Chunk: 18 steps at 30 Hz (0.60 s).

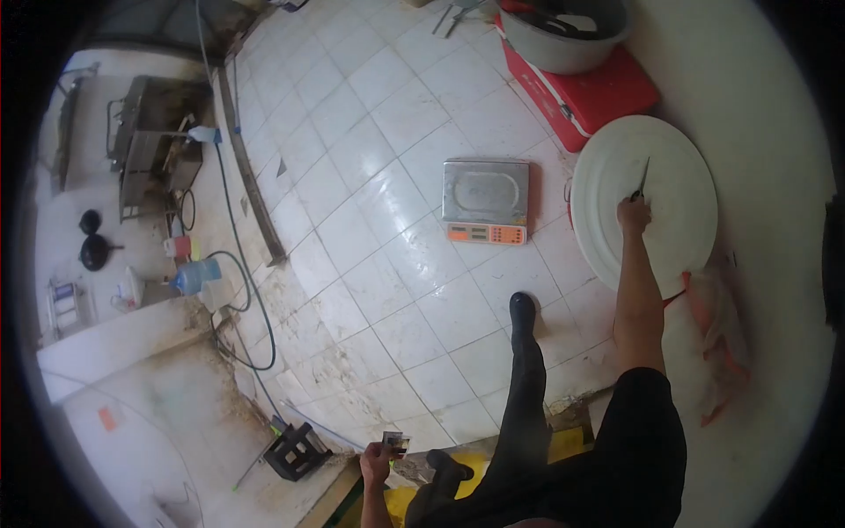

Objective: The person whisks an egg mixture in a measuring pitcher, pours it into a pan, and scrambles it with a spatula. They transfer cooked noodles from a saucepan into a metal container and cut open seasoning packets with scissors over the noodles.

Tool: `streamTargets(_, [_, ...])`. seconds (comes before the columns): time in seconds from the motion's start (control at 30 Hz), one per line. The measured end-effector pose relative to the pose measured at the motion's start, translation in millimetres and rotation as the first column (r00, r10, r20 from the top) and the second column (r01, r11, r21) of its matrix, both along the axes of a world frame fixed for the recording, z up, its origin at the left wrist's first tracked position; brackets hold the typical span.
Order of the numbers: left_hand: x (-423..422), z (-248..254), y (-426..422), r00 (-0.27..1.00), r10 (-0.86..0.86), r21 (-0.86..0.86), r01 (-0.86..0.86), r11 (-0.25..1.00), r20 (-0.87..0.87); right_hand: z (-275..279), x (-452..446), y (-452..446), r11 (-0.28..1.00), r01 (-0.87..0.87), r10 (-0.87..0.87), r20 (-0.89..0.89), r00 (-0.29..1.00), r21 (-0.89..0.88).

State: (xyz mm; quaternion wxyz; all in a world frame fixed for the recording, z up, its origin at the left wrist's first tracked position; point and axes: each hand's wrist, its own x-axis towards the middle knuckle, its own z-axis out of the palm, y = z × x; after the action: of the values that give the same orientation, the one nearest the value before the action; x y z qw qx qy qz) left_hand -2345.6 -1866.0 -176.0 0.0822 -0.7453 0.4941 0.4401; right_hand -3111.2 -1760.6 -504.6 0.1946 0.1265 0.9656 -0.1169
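Observation:
A knife point(644, 179) is held in my right hand point(634, 214), its blade pointing away from me above a large round white lid point(601, 167). Low in the view, my left hand point(375, 461) is closed around a small dark, flat item point(397, 443) with a light patch; its details are too small to make out. Left of the round lid, a digital scale point(484, 194) with a metal plate and an orange panel sits on the tiled floor.
A grey tub point(563, 44) rests on a red cooler point(607, 92) beyond the lid. A red and white bag point(717, 339) lies at the right. A black stool point(297, 451), a green hose point(274, 339) and a blue water bottle point(195, 276) are at the left.

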Motion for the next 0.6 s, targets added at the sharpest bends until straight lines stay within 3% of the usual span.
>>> streamTargets(0.07, [8.3,0.4,0.0,0.997,-0.063,-0.025,0.064,0.998,0.042,29.7,19.5,-0.6,0.996,-0.08,0.081,-0.033,0.996,0.037])
streamTargets(0.13, [16.6,1.6,0.8,0.994,-0.1,-0.085,0.103,0.991,0.049,14.3,47.8,7.6,0.988,-0.152,0.146,-0.288,0.946,0.001])
streamTargets(0.17, [-25.7,35.1,-7.8,0.975,-0.15,-0.073,0.164,0.984,0.162,13.6,68.2,11.8,0.973,-0.206,0.162,-0.334,0.929,-0.101])
streamTargets(0.2, [-43.7,55.0,-14.4,0.986,-0.112,-0.087,0.123,0.989,0.125,15.6,101.1,13.2,0.935,-0.295,0.19,-0.422,0.886,-0.197])
streamTargets(0.23, [-11.9,40.8,-11.9,0.946,-0.251,-0.166,0.287,0.943,0.206,-7.1,126.7,20.6,0.852,-0.421,0.283,-0.403,0.871,-0.311])
streamTargets(0.27, [-20.2,54.7,-15.1,0.979,-0.179,-0.16,0.193,0.968,0.101,-13.8,161.0,20.3,0.765,-0.6,0.477,-0.42,0.772,-0.235])
streamTargets(0.3, [-9.8,57.5,-15.0,0.967,-0.212,-0.192,0.238,0.952,0.143,-22.6,205.4,12.8,0.616,-0.515,0.312,-0.416,0.854,-0.596])
streamTargets(0.33, [-11.1,66.5,-15.0,0.976,-0.154,-0.174,0.181,0.968,0.156,63.5,241.6,-3.2,0.696,0.047,0.28,0.331,0.901,-0.717])
streamTargets(0.37, [7.0,68.3,-10.0,0.982,-0.141,-0.203,0.164,0.965,0.124,68.4,279.2,-6.6,0.65,0.039,0.438,0.416,0.797,-0.759])
streamTargets(0.4, [5.9,93.5,-5.2,0.999,-0.032,-0.211,0.04,0.977,0.043,101.9,320.1,-12.0,0.64,0.2,0.515,0.607,0.606,-0.742])
streamTargets(0.43, [21.4,111.6,3.3,0.992,0.078,-0.22,-0.098,0.971,-0.096,116.0,364.1,-18.0,0.683,0.233,0.549,0.697,0.461,-0.692])
streamTargets(0.47, [83.1,75.5,19.5,0.983,0.123,-0.266,-0.155,0.951,-0.134,121.1,406.0,-28.4,0.735,0.232,0.564,0.765,0.312,-0.637])
streamTargets(0.5, [105.0,85.8,30.7,0.973,0.16,-0.309,-0.206,0.929,-0.168,140.5,447.2,-38.0,0.687,0.18,0.675,0.71,0.203,-0.704])
streamTargets(0.53, [112.0,116.3,40.8,0.969,0.185,-0.373,-0.235,0.898,-0.164,202.7,482.1,-55.5,0.671,0.109,0.726,0.679,0.109,-0.734])
streamTargets(0.57, [138.9,118.2,57.0,0.92,0.276,-0.384,-0.37,0.846,-0.278,233.2,524.8,-73.1,0.642,-0.033,0.767,0.64,0.051,-0.766])
streamTargets(0.6, [171.1,115.3,74.9,0.855,0.339,-0.382,-0.487,0.785,-0.393,257.0,561.7,-84.5,0.547,-0.078,0.828,0.553,-0.096,-0.833])
